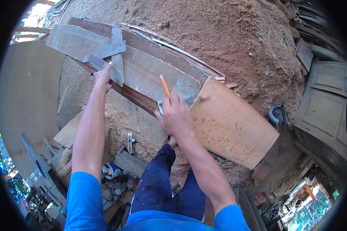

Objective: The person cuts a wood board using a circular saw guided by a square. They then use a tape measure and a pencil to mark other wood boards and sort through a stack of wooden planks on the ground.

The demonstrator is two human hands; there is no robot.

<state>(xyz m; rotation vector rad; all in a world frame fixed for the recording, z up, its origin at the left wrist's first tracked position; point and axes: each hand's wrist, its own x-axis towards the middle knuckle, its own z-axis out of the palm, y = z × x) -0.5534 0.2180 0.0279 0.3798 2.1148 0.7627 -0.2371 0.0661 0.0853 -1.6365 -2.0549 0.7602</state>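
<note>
At the near edge of a long wooden workbench [142,71], my left hand [103,78] is closed on the near end of a grey wooden square-like piece [108,49]. Its flat arms cross one another on the bench top. My right hand [174,115] is held above the bench's right part, fingers closed round an orange pencil [165,86] whose point faces away from me. A small pale grey object [160,107] shows at the left side of that hand; its kind is hard to tell.
A light plywood panel [231,123] lies at the bench's right end. Sawdust [235,34] is heaped behind. A circular saw [278,114] rests on the floor at right, near a wooden cabinet [327,100]. A hand plane [130,142] and scrap wood lie near my legs; a large curved-looking sheet [31,92] stands left.
</note>
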